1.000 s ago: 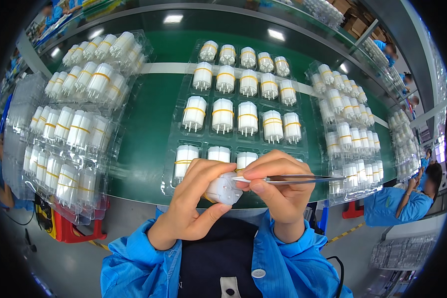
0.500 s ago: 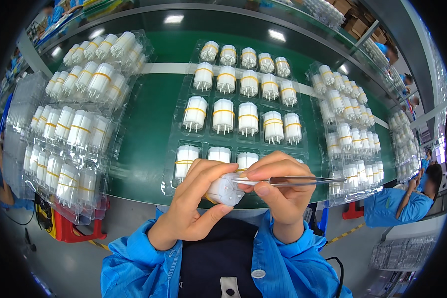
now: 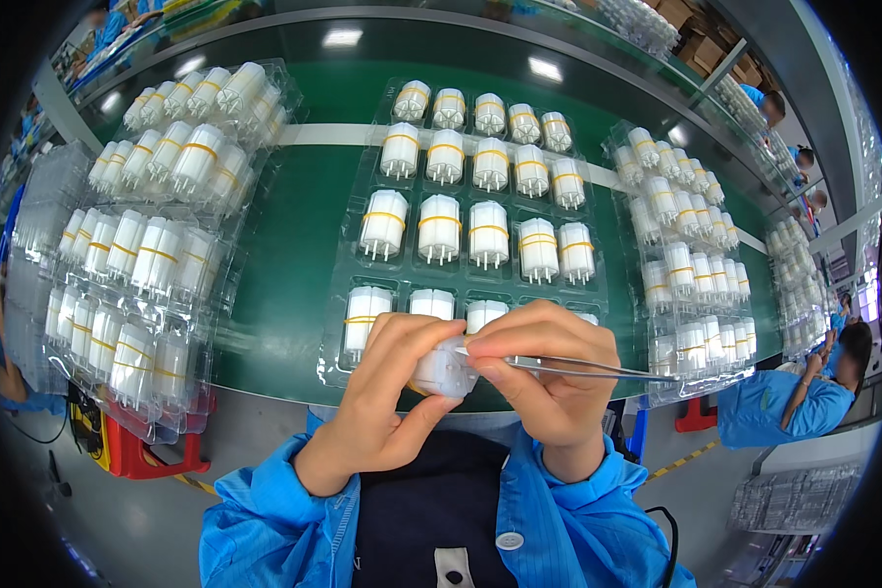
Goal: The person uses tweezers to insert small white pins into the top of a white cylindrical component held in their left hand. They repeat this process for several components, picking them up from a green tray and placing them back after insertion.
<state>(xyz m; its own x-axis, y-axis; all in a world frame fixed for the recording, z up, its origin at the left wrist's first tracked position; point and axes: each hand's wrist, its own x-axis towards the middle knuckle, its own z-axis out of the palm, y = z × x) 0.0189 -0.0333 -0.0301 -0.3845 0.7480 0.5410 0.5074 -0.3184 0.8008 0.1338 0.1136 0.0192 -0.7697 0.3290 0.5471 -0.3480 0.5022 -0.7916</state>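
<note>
Close to my body, my left hand (image 3: 367,416) is closed round a white cylindrical plug-like housing (image 3: 447,372), its end face tilted up toward me. A bit of yellow band shows at its lower edge. My right hand (image 3: 559,377) pinches at that end face, thumb and forefinger together. Slim metal tweezers (image 3: 598,369) lie in the right hand and stick out to the right. A small white tip shows at the right fingertips; what it belongs to is hard to make out. Just beyond the hands lies a clear plastic tray (image 3: 402,277) with rows of similar white pronged housings (image 3: 441,227), banded in yellow.
Stacked clear trays of banded housings stand left (image 3: 157,255) and right (image 3: 694,265) on the green work surface (image 3: 274,284). Red stools (image 3: 147,446) are below the edge. A co-worker in a blue smock (image 3: 789,407) is at the right.
The right fingers have shifted slightly left, closer over the housing's end face. The tweezers' outer end has dipped a little. The left hand keeps hold of the housing, turned slightly.
</note>
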